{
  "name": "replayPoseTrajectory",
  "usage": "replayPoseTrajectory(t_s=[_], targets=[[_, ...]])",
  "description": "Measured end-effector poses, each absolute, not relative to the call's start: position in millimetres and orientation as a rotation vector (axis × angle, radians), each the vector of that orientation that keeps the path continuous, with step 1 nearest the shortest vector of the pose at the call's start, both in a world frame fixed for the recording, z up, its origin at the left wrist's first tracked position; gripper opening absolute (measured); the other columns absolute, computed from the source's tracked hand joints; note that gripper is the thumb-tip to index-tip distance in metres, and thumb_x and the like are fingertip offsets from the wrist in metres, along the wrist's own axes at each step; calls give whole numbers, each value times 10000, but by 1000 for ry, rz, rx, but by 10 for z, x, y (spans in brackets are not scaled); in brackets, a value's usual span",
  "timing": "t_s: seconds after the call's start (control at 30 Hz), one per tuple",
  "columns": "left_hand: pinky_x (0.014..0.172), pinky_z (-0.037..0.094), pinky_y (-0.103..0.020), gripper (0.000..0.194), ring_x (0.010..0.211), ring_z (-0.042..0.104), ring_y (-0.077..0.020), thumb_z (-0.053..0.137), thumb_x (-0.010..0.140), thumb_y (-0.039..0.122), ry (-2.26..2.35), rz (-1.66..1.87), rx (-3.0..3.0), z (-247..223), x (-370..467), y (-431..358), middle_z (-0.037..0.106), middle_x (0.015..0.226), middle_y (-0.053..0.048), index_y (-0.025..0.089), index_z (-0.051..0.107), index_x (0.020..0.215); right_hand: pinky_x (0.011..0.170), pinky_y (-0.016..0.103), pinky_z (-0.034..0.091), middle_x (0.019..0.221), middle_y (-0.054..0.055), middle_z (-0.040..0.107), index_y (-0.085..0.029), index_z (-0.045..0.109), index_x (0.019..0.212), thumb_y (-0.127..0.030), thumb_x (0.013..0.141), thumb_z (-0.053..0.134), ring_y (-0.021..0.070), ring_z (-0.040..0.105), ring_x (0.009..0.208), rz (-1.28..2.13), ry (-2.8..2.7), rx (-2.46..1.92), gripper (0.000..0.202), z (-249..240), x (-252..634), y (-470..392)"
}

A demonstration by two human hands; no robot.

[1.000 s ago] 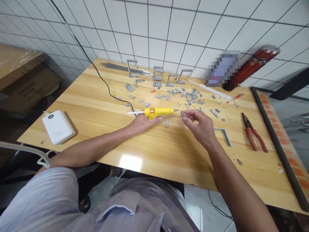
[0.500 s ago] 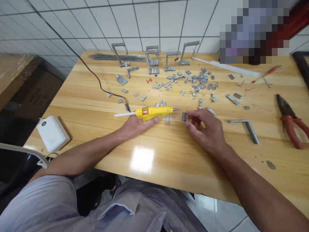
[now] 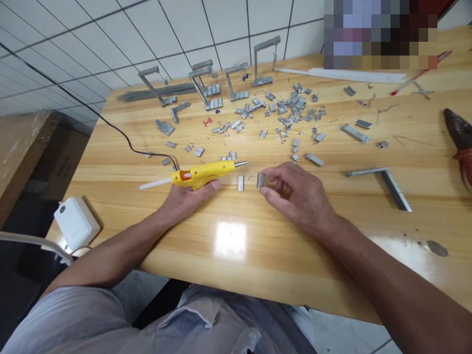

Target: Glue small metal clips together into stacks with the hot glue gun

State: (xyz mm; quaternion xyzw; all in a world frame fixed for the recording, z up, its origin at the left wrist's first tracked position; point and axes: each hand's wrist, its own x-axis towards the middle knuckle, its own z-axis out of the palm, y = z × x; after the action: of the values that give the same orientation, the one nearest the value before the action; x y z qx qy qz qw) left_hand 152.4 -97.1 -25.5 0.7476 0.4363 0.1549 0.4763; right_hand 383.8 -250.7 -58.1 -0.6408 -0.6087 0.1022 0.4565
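Note:
My left hand [image 3: 190, 199] is wrapped round the grip of a yellow hot glue gun [image 3: 208, 173], its metal nozzle pointing right and a white glue stick [image 3: 155, 184] jutting from the back. Between thumb and fingertips, my right hand [image 3: 297, 194] pinches a small grey metal piece [image 3: 261, 180] standing on edge. Another small grey metal piece [image 3: 241, 183] lies on the wooden table [image 3: 177, 260] between the nozzle and my right hand. The nozzle is apart from both pieces.
Several grey frames [image 3: 236, 81] stand along the tiled wall, with scattered metal pieces [image 3: 293, 105] before them. An L-shaped metal piece [image 3: 396, 189] and pliers [image 3: 462, 147] lie to the right. A black cord [image 3: 121, 132] crosses the left; a white box [image 3: 77, 222] sits near that edge.
The view has shifted and tilted. Both hands keep their holds, and the glue gun's nozzle now sits tilted slightly upward. The gap between the nozzle and the pinched piece looks slightly wider.

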Motion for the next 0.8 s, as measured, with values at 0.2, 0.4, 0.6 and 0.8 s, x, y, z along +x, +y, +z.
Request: replayPoseTrajectory(t_s=[0.2, 0.4, 0.6, 0.8], targets=[[703, 630, -313, 322, 753, 721, -222, 798, 798, 486, 1037, 361, 1842, -236, 1525, -972, 765, 769, -29, 194, 790, 935, 643, 323, 536, 863, 21, 710, -249, 731, 1090, -255, 921, 722, 162, 621, 663, 306, -1480, -1547, 169, -558, 3852, -2512], [897, 658, -375, 442, 993, 778, -267, 795, 824, 573, 957, 316, 1808, -278, 1499, -965, 828, 1083, -52, 218, 786, 1087, 620, 307, 520, 887, 25, 722, -257, 739, 1126, -272, 941, 737, 163, 632, 710, 359, -1447, -1461, 186, -507, 3857, -2504], [852, 656, -357, 414, 976, 779, -254, 800, 849, 539, 898, 327, 1808, -331, 1475, -963, 830, 1082, -56, 220, 756, 1109, 643, 331, 532, 912, 31, 735, -271, 734, 1140, -305, 961, 716, 170, 632, 716, 342, -1477, -1453, 184, -465, 3844, -2496], [750, 629, -338, 361, 881, 766, -235, 775, 873, 522, 892, 306, 1852, -316, 1468, -961, 821, 986, -58, 210, 755, 1054, 667, 354, 545, 930, 32, 746, -285, 723, 1158, -289, 963, 707, 175, 637, 718, 288, -1517, -1430, 196, -436, 3842, -2510]])
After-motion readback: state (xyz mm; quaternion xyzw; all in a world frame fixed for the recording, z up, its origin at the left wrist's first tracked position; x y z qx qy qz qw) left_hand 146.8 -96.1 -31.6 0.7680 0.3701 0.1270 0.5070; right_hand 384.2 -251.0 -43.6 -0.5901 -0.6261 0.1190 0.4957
